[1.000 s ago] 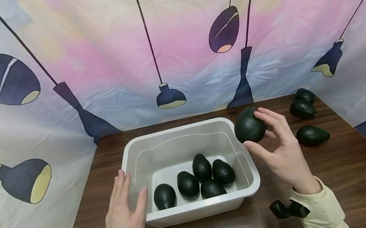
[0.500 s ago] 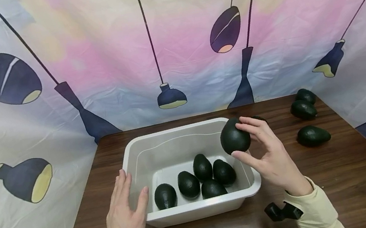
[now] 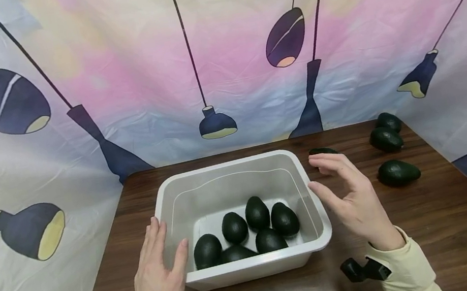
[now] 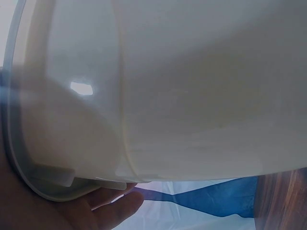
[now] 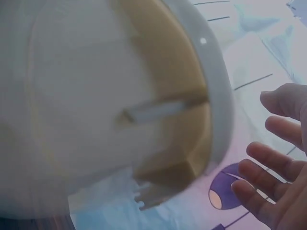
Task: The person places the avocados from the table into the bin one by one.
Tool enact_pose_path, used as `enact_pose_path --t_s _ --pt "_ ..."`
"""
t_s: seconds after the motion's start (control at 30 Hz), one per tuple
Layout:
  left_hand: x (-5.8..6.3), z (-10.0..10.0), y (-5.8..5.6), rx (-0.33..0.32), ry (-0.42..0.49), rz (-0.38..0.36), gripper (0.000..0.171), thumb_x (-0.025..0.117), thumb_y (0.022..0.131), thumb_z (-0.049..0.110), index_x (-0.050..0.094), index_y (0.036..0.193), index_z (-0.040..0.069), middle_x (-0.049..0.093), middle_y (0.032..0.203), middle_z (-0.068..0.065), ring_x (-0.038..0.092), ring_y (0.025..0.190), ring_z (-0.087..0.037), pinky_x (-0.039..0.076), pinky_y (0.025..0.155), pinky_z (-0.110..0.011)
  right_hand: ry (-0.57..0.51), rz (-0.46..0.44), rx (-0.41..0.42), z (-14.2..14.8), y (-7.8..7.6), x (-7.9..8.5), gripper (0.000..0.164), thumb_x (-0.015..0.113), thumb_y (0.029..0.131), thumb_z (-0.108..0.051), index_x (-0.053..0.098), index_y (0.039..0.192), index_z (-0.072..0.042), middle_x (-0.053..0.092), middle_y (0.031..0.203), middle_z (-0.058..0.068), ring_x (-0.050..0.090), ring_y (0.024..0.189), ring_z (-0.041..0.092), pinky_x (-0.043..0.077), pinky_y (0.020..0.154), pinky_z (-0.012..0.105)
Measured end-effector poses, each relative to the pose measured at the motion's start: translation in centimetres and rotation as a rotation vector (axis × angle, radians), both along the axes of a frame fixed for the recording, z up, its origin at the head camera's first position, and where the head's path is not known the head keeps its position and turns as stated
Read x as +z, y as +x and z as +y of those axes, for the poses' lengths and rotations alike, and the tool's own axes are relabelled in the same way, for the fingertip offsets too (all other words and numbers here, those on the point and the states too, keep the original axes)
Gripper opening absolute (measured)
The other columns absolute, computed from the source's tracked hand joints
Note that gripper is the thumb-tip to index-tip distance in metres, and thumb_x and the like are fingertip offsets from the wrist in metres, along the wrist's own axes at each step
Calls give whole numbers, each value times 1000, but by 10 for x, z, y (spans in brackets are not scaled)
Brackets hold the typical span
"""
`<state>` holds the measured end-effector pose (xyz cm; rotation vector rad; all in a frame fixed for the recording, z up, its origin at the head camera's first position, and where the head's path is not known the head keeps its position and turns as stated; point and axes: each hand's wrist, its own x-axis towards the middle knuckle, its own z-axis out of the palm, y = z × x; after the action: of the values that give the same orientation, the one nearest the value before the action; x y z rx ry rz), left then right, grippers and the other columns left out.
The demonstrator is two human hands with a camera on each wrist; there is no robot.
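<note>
A white plastic bin (image 3: 253, 265) holds several dark green avocados (image 3: 257, 213) on its floor. One of them, a low avocado (image 3: 236, 253), lies behind the front wall, which partly hides it. My left hand (image 3: 158, 276) rests on the bin's front left corner, fingers extended along the rim; the left wrist view has its fingers (image 4: 120, 211) just below the rim. Nothing is in my right hand (image 3: 354, 202), which hovers beside the bin's right rim with its fingers spread. Past its fingertips, a partly hidden avocado (image 3: 321, 151) lies on the table.
Farther right on the brown wooden table (image 3: 449, 212) lie a single avocado (image 3: 398, 172) and, behind it, a pair of avocados (image 3: 386, 139) near the back right corner. A printed cloth (image 3: 241, 51) with lamp drawings hangs behind the table.
My right hand carried an avocado left over the bin and let go of it. It now lies among the others, some of which shifted. The hand is back at the right rim; the left stayed.
</note>
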<state>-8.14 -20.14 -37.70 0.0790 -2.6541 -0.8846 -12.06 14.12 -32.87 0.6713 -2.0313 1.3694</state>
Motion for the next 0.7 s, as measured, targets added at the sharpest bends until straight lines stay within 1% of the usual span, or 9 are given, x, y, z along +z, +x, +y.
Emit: enact_pose_path --t_s 0.17,0.27,0.33,0.43,0.5,0.57,0.63,0.67,0.7 --pt "1 -1 0 -6 -6 -7 64 58 97 41 43 145 2 28 158 -4 25 144 -30 28 107 -60 10 -5 -44 9 0 -2 48 69 75 21 62 120 5 58 122 23 56 112 23 44 93 23" --pt "1 -1 0 -4 -3 -14 64 58 97 41 43 146 2 27 158 -3 24 145 -30 28 108 -60 32 -10 -103 22 -6 -9 48 71 76 18 63 121 4 58 124 20 55 114 21 42 95 22" --pt "1 -1 0 -2 -2 -19 64 58 97 41 42 146 3 27 158 -3 23 145 -29 28 108 -60 57 -24 -167 37 -13 -18 49 73 77 14 63 123 -1 58 126 16 53 116 19 40 96 20" --pt "0 -1 0 -2 5 -21 64 58 96 41 42 146 3 27 158 -1 23 145 -27 28 108 -60 112 -83 -306 67 -25 -33 49 75 82 3 62 128 -7 55 132 10 49 120 19 35 96 18" --pt "-1 -1 0 -4 8 -20 64 58 96 41 43 146 3 27 158 -1 23 145 -27 28 108 -60 159 -139 -395 89 -31 -41 48 75 85 -5 60 131 -8 51 136 12 46 124 26 37 99 29" --pt "-1 0 0 -5 11 -16 64 58 96 41 43 146 3 27 158 -1 24 145 -28 29 108 -60 208 -217 -470 110 -34 -45 48 72 89 -13 57 133 -5 45 140 17 41 126 37 36 100 45" --pt "-1 0 0 -6 13 -13 64 58 96 41 44 145 3 28 158 -1 24 145 -28 29 107 -60 251 -293 -516 131 -37 -49 50 69 92 -19 53 136 -1 39 142 24 34 127 47 32 96 61" --pt "-1 0 0 -6 14 -12 64 58 96 41 44 145 3 28 158 -1 24 145 -28 29 107 -60 278 -331 -532 142 -39 -51 52 67 94 -22 50 137 1 35 143 27 30 127 51 29 94 68" --pt "-1 0 0 -6 14 -13 64 58 96 41 44 145 3 28 158 -1 24 145 -28 29 107 -60 299 -370 -543 153 -41 -55 55 65 95 -24 48 139 2 32 144 29 27 128 53 26 94 70"
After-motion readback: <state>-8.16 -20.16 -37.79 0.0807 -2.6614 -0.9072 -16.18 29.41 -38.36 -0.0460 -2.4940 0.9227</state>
